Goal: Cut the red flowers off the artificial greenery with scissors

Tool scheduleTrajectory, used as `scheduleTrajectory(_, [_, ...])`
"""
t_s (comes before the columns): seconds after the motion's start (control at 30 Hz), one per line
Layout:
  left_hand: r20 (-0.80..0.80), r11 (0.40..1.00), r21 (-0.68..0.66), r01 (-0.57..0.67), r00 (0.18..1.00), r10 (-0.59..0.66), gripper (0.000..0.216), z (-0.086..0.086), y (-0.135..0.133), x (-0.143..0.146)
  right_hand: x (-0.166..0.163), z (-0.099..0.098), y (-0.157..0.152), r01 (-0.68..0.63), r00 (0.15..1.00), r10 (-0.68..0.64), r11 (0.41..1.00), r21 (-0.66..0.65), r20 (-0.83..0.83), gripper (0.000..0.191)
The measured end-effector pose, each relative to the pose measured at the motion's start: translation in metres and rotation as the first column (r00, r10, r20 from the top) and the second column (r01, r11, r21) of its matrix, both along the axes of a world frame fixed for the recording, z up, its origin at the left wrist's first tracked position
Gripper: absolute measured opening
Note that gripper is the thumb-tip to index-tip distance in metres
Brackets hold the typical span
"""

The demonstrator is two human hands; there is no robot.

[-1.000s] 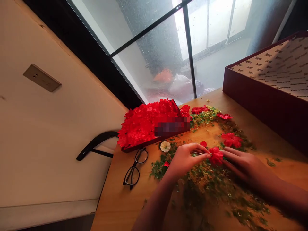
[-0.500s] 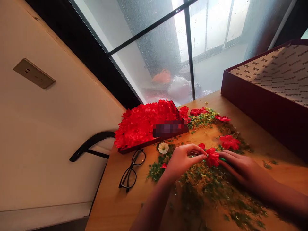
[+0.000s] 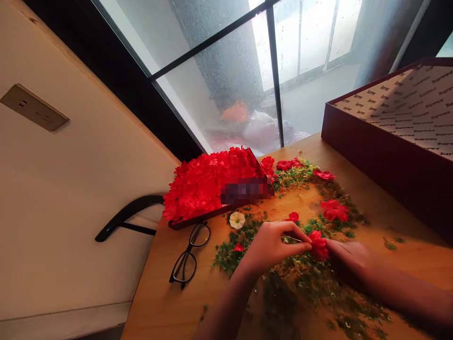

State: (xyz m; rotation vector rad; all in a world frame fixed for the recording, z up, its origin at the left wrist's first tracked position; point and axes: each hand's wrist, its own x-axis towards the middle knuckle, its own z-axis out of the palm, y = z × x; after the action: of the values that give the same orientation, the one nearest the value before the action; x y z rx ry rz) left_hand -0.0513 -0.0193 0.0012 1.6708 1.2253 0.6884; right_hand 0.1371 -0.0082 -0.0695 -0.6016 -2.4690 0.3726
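Observation:
My left hand (image 3: 271, 245) and my right hand (image 3: 348, 257) meet over a red artificial flower (image 3: 319, 247) above the wooden table (image 3: 170, 302). The left fingers pinch a thin stem or wire that runs to the flower. The right fingers close round the flower's other side and are somewhat blurred. Under both hands lies a heap of green and yellowish sprigs (image 3: 311, 283). Loose red flowers (image 3: 333, 209) lie just beyond the hands.
A dark red tray heaped with red flowers (image 3: 208, 184) stands at the far left of the table. Black glasses (image 3: 189, 255) and a white flower (image 3: 237, 219) lie in front of it. A large dark red box (image 3: 389, 141) fills the right. A window is behind.
Both hands with the red flower have shifted slightly toward me and down. The right hand has closed in on the flower and looks blurred. The view has drifted a little.

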Motion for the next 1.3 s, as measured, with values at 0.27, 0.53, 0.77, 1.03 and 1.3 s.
scheduleTrajectory(0.27, [-0.057,1.000,-0.010,0.017,0.998,-0.017,0.015,0.017,-0.005,0.005,-0.004,0.008,-0.002,0.039,0.999,-0.041,0.988,-0.149,-0.009,0.024])
scheduleTrajectory(0.53, [-0.375,0.900,0.410,-0.151,0.871,0.317,0.027,0.017,0.044,-0.035,-0.007,0.012,0.005,0.224,0.969,-0.246,0.907,-0.357,-0.017,0.021])
scheduleTrajectory(0.77, [-0.744,0.902,0.420,0.102,0.608,0.278,0.032,-0.016,0.105,-0.058,-0.009,0.014,0.007,0.182,0.980,-0.198,0.906,-0.382,-0.003,0.024])
scheduleTrajectory(1.03, [-0.764,0.877,0.443,0.185,0.591,0.261,0.030,-0.014,0.106,-0.070,-0.010,0.017,0.011,0.164,0.986,-0.164,0.875,-0.455,0.040,0.025])
scheduleTrajectory(1.3, [-0.854,0.878,0.257,0.403,0.520,0.012,0.039,0.000,0.116,-0.078,-0.010,0.019,0.012,0.125,0.992,-0.121,0.851,-0.511,0.042,0.023])
